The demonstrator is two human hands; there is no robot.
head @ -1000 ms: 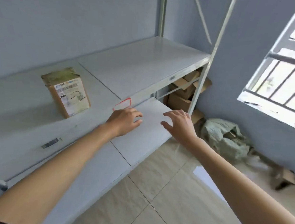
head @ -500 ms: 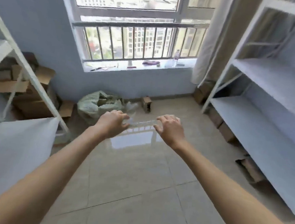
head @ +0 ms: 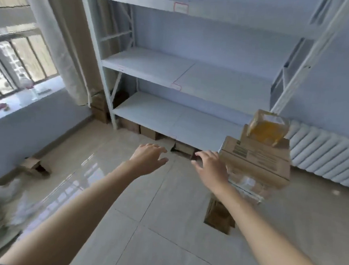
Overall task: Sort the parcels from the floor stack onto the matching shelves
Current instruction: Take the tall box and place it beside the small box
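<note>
Cardboard parcels formed the floor stack point(head: 255, 159), which stood on the tiled floor point(head: 162, 225) to the right of both hands and served as the landmark. On top of the stack sat a small parcel point(head: 268, 128) wrapped in yellowish tape; beneath it lay a broad, flat carton point(head: 257, 162) whose long axis ran left to right, tilted down toward the right. Lower parcels in the stack were blurred. Left of the stack, the right hand point(head: 210, 168) hovered just beside the flat carton's near corner, fingers spread and relaxed, holding nothing; whether it touched the carton could not be told. Farther left of the stack, the left hand point(head: 148, 158) was likewise spread and empty, well apart from any parcel. Behind and left of the stack rose the white shelves point(head: 174, 73), carrying small red-outlined labels. Judged from this layout, the right hand was the nearer, and the reach lay rightward and slightly upward toward the top parcel.
</note>
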